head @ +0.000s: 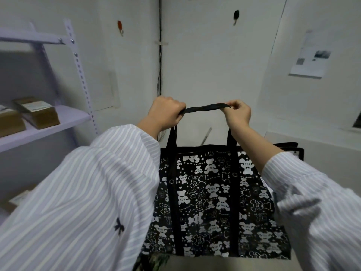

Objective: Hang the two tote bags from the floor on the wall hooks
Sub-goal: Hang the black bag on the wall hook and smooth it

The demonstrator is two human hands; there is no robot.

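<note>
A black tote bag printed with white bears (pixel 211 202) hangs before a white wall (pixel 205 65). The left hand (pixel 166 114) and the right hand (pixel 239 114) hold its black fabric handle (pixel 205 107) taut, each grip clamped round one end. A red wall hook (pixel 120 26) and a black wall hook (pixel 236 16) sit well above the handle.

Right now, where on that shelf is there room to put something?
The shelf is bare between the brown boxes and its white post. Its left end is crowded with boxes. The red hook and black hook are both bare.
</note>
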